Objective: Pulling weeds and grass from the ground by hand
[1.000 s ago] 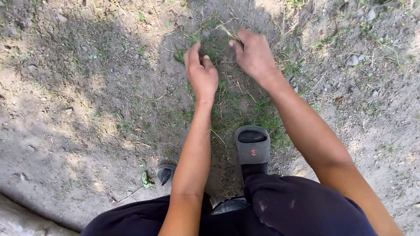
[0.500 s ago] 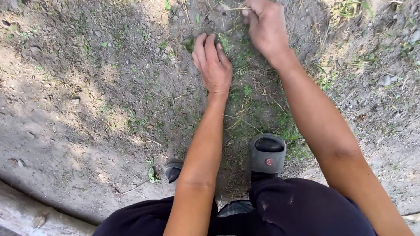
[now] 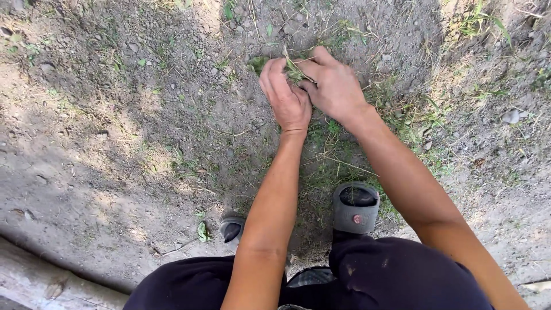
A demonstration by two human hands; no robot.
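Open dirt (image 3: 115, 149) all round (only weeds (image 3: 344, 166))

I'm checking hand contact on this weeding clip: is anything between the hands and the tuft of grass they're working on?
Nothing visible. The left hand and right hand meet at the grass tuft, fingers already closed around its blades. Only bare soil and loose stems lie around it.

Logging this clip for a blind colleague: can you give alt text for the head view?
Both hands, left and right, meet over bare soil, pinching a small tuft of grass. The person crouches, grey sandals planted on sparse weeds, dark trousers at the bottom edge.
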